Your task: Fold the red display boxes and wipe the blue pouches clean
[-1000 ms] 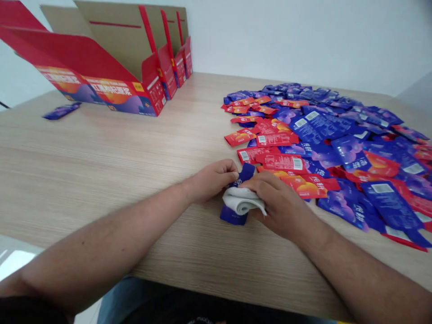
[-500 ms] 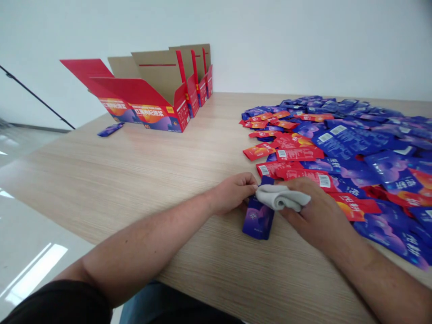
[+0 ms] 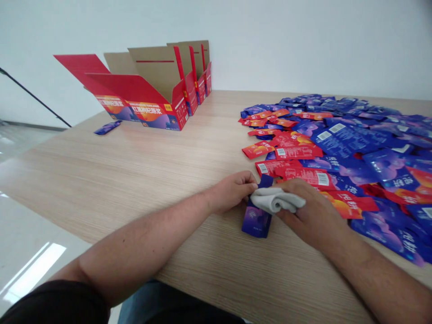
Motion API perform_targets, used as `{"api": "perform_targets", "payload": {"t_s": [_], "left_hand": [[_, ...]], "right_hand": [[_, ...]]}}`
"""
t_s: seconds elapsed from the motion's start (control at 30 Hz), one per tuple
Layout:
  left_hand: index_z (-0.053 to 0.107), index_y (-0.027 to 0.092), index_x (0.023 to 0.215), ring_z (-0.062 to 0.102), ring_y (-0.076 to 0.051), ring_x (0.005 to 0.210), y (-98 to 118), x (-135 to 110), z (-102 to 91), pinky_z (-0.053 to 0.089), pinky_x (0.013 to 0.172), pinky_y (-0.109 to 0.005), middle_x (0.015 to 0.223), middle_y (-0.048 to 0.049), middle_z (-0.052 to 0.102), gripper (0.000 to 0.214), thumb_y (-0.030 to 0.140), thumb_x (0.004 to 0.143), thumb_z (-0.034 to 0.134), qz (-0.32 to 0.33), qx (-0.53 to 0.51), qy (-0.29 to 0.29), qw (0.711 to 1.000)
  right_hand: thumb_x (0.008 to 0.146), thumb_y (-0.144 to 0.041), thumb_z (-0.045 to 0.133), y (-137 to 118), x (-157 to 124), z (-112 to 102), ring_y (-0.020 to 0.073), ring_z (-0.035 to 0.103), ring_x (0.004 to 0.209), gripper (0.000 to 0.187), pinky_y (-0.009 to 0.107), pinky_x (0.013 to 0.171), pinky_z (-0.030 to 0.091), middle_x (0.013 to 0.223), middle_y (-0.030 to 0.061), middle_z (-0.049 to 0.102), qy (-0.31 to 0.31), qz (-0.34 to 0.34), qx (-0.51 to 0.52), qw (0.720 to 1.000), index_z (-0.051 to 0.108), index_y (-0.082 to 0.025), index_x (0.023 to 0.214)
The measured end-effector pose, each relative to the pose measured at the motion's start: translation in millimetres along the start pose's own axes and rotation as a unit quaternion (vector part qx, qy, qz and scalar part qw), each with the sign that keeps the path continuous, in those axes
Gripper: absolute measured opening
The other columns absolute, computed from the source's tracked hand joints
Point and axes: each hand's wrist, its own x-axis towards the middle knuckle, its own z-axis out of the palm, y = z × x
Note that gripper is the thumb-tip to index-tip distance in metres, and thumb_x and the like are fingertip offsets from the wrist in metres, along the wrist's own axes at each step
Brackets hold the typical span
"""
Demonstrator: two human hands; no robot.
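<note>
A purple sachet (image 3: 255, 222) lies on the table in front of me, its printed face up and its narrow top end pointing away. My left hand (image 3: 234, 191) pinches the sachet's left edge near the top, thumb and fingers closed. In my right hand (image 3: 308, 211) is a folded whitish cloth (image 3: 275, 199), pressed against the upper part of the sachet and covering it there. Right beside that hand begins a spread of red sachets (image 3: 299, 153) and purple sachets (image 3: 388, 229).
Open red cardboard boxes (image 3: 155, 114) stand in a row at the back left, flaps raised. A single purple sachet (image 3: 108, 127) lies before them. The sachet heap fills the table's right side. The wooden table (image 3: 141, 166) ends at a left edge above a shiny floor (image 3: 30, 252).
The cloth in my right hand has slid slightly left and down over the sachet. My left hand keeps its pinch. The whole view has shifted a little.
</note>
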Motion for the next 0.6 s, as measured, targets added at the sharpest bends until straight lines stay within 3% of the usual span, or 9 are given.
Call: {"api": "perform_targets", "payload": {"t_s": [0.1,0.27,0.4,0.6], "left_hand": [[0.046,0.02,0.082,0.045,-0.009,0.052,0.0,0.3,0.0,0.034,0.05,-0.02,0.063,0.0049,0.05,0.01,0.024,0.087,0.053,-0.024,-0.026,0.0,0.999],[0.049,0.017,0.077,0.037,-0.007,0.051,-0.1,-0.2,-0.2,0.029,0.05,-0.019,0.06,0.0062,0.044,0.014,0.024,0.086,0.058,0.023,0.019,-0.008,1.0],[0.046,0.019,0.08,0.041,-0.008,0.05,-0.8,0.4,0.3,0.031,0.049,-0.02,0.062,0.0059,0.048,0.011,0.024,0.087,0.053,-0.012,-0.026,-0.001,1.0],[0.048,0.018,0.075,0.039,-0.008,0.053,0.4,-0.8,0.1,0.031,0.051,-0.02,0.06,0.0057,0.045,0.015,0.025,0.085,0.058,0.025,0.012,-0.009,1.0]], "right_hand": [[0.092,-0.031,0.057,0.6,0.6,-0.7,0.0319,0.063,0.088,0.019,0.048,0.071,0.055,0.095,0.01,0.065,0.035,0.029,-0.03,0.999,0.061,-0.024,0.109],[0.088,-0.02,0.058,-4.9,0.1,-0.8,0.0271,0.064,0.093,0.024,0.042,0.075,0.057,0.102,0.0079,0.066,-0.032,-0.02,0.04,0.999,0.06,-0.025,0.112],[0.092,-0.031,0.056,-1.1,0.6,-0.8,0.0317,0.063,0.09,0.019,0.048,0.072,0.056,0.096,0.0101,0.065,0.027,0.028,-0.027,0.999,0.061,-0.023,0.109],[0.088,-0.021,0.057,-5.7,0.7,-0.3,0.0276,0.064,0.093,0.022,0.042,0.075,0.056,0.1,0.0075,0.064,-0.021,-0.012,0.039,0.999,0.059,-0.025,0.11]]}}
